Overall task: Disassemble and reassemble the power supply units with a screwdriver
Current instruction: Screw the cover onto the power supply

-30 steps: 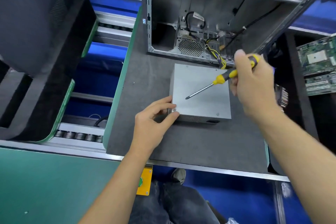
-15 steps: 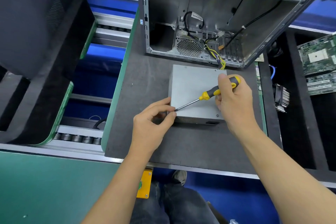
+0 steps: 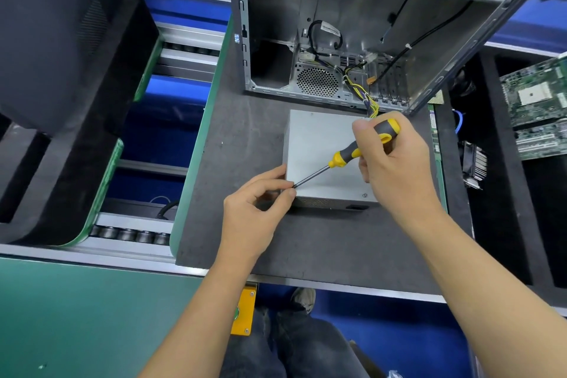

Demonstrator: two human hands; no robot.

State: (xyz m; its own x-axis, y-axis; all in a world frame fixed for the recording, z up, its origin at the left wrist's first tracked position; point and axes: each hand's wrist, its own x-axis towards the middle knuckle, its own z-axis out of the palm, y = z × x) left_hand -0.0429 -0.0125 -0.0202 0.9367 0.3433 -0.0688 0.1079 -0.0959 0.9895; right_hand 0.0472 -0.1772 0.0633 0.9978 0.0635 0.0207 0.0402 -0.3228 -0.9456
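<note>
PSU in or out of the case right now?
Out. The PSU lies flat on the grey mat in front of the open case; only its yellow cables run into the case.

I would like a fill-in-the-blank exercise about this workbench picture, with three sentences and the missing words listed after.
1. The right hand grips the screwdriver by its black and ____ handle.
2. The screwdriver's tip meets the near-left corner of the grey power supply unit, beside the fingers of the ____ hand.
3. Behind the power supply unit, the open computer case has bundled ____ lying inside it.

Missing words: yellow; left; cables
</note>
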